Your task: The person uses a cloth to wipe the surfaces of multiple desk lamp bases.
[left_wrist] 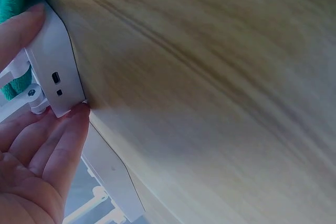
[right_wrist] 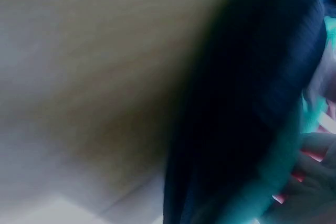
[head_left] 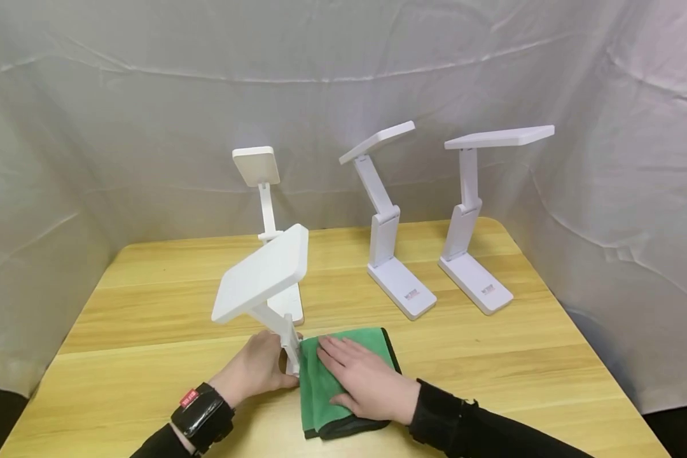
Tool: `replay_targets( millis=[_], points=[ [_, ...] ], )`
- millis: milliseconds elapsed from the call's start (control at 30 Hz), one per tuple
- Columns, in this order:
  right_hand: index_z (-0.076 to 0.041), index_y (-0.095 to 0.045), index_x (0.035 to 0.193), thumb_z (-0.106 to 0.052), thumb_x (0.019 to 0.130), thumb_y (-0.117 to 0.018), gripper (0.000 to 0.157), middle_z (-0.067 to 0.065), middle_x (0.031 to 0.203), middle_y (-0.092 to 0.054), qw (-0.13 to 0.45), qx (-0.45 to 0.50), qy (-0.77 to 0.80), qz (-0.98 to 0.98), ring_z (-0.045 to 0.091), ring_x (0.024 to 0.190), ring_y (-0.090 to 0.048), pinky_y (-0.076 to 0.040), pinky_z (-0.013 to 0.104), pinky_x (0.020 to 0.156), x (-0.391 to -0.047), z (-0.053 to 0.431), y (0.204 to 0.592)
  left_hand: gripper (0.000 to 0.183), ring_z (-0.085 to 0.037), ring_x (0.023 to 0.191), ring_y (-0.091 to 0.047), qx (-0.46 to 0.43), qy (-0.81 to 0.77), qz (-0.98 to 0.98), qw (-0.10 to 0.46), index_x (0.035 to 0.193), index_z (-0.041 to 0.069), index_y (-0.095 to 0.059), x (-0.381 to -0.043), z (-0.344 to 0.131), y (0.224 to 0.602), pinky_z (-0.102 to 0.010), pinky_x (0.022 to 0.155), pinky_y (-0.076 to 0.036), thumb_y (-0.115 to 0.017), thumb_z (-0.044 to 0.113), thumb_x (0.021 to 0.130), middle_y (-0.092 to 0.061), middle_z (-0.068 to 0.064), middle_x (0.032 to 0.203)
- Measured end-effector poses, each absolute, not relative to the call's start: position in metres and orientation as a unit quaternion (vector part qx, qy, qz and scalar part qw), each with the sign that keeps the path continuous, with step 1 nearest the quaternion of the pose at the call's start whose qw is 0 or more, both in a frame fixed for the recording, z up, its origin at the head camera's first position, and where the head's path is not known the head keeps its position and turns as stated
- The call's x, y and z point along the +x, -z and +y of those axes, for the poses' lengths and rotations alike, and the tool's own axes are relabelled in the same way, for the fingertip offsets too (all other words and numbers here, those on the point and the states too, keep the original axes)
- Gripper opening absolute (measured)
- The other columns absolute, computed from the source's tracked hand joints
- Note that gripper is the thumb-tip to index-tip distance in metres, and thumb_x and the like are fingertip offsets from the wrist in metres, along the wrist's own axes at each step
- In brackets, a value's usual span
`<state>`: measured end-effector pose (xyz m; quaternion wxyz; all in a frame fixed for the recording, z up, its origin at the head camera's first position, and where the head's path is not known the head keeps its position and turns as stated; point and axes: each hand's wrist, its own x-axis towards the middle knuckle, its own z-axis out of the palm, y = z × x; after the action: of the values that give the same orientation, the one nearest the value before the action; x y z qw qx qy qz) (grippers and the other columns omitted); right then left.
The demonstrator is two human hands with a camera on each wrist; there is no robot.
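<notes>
My left hand grips the base of the nearest white folding desk lamp, thumb on one side and fingers on the other. In the left wrist view the end of the lamp base shows two small ports, with the fingertips at its lower corner. A folded green cloth with black edging covers the rest of that base. On top of the cloth lies my right hand, its fingers extended toward the lamp's hinge. The cloth's dark edge fills much of the right wrist view, blurred.
Behind the held lamp stands a second white lamp, partly hidden by it. Two more lamps, one in the middle and one at the right, stand unfolded toward the back of the wooden table. Grey fabric surrounds the table.
</notes>
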<state>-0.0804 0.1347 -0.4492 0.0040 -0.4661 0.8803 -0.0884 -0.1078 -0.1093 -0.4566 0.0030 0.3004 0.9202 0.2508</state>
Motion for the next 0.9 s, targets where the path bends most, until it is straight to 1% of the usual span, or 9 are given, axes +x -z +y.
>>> replay_targets(
  millis=[67,167,300,433,533,600,700,767,900],
  points=[
    [0.003,-0.038,0.141,-0.049,0.089,-0.059,0.077,0.021,0.148,-0.034,-0.023,-0.469,0.042,0.882,0.031,0.138,-0.027,-0.027,0.042,0.112,-0.083,0.128,0.452,0.055,-0.018,0.092,-0.06,0.302,-0.252,0.919,0.005,0.103,0.015,-0.058,-0.108,-0.109,0.457,-0.035,0.082,-0.053,-0.084,0.028,0.058,-0.062,0.002,0.097],
    [0.006,-0.044,0.136,-0.053,0.087,-0.059,0.078,0.024,0.143,-0.04,-0.06,-0.464,0.014,0.884,0.033,0.134,-0.033,-0.03,0.042,0.11,-0.084,0.118,0.454,0.055,-0.015,0.088,-0.059,0.304,-0.25,0.919,0.001,0.105,0.014,-0.056,-0.108,-0.108,0.457,-0.033,0.079,-0.053,-0.083,0.026,0.058,-0.061,0.005,0.092],
    [0.006,-0.05,0.131,-0.042,0.088,-0.063,0.066,0.023,0.138,-0.046,-0.086,-0.464,-0.002,0.882,0.032,0.13,-0.04,-0.035,0.04,0.108,-0.085,0.114,0.453,0.053,-0.014,0.084,-0.06,0.304,-0.249,0.919,0.0,0.104,0.014,-0.056,-0.108,-0.108,0.456,-0.032,0.076,-0.054,-0.082,0.023,0.059,-0.062,0.005,0.088],
    [0.001,-0.052,0.132,-0.027,0.087,-0.066,0.054,0.018,0.137,-0.049,-0.07,-0.476,0.022,0.877,0.027,0.127,-0.045,-0.041,0.037,0.103,-0.085,0.127,0.45,0.049,-0.014,0.083,-0.062,0.304,-0.255,0.918,0.009,0.101,0.015,-0.058,-0.106,-0.108,0.455,-0.032,0.076,-0.054,-0.083,0.026,0.06,-0.063,0.004,0.089],
    [-0.002,-0.052,0.133,-0.023,0.088,-0.066,0.052,0.016,0.137,-0.05,-0.047,-0.462,0.057,0.884,0.025,0.125,-0.047,-0.045,0.037,0.098,-0.083,0.141,0.448,0.05,-0.014,0.083,-0.062,0.303,-0.257,0.918,0.012,0.101,0.015,-0.059,-0.105,-0.109,0.455,-0.031,0.076,-0.054,-0.085,0.029,0.06,-0.064,0.003,0.09],
    [-0.001,-0.051,0.133,-0.023,0.089,-0.065,0.051,0.017,0.138,-0.049,-0.04,-0.443,0.067,0.893,0.026,0.126,-0.047,-0.045,0.038,0.098,-0.081,0.148,0.448,0.052,-0.016,0.083,-0.062,0.307,-0.255,0.917,0.008,0.101,0.013,-0.059,-0.106,-0.11,0.454,-0.032,0.076,-0.054,-0.086,0.029,0.06,-0.065,0.001,0.09],
    [0.004,-0.049,0.133,-0.029,0.092,-0.06,0.053,0.022,0.137,-0.048,-0.046,-0.421,0.051,0.905,0.03,0.127,-0.045,-0.042,0.04,0.101,-0.08,0.145,0.449,0.053,-0.017,0.085,-0.062,0.312,-0.254,0.916,0.003,0.102,0.011,-0.059,-0.106,-0.111,0.454,-0.033,0.077,-0.054,-0.086,0.028,0.059,-0.065,-0.001,0.091],
    [0.007,-0.048,0.132,-0.035,0.094,-0.057,0.058,0.025,0.137,-0.047,-0.057,-0.418,0.03,0.906,0.033,0.128,-0.043,-0.039,0.041,0.104,-0.081,0.136,0.45,0.052,-0.016,0.083,-0.062,0.314,-0.257,0.914,0.004,0.102,0.011,-0.06,-0.107,-0.111,0.454,-0.031,0.075,-0.054,-0.085,0.026,0.059,-0.065,0.0,0.09],
    [0.011,-0.048,0.13,-0.044,0.094,-0.053,0.066,0.028,0.136,-0.046,-0.082,-0.421,-0.011,0.903,0.036,0.129,-0.041,-0.036,0.042,0.107,-0.083,0.113,0.452,0.047,-0.009,0.074,-0.06,0.316,-0.255,0.914,0.012,0.102,0.011,-0.063,-0.107,-0.111,0.454,-0.024,0.066,-0.052,-0.082,0.021,0.061,-0.063,0.005,0.081]
  ],
)
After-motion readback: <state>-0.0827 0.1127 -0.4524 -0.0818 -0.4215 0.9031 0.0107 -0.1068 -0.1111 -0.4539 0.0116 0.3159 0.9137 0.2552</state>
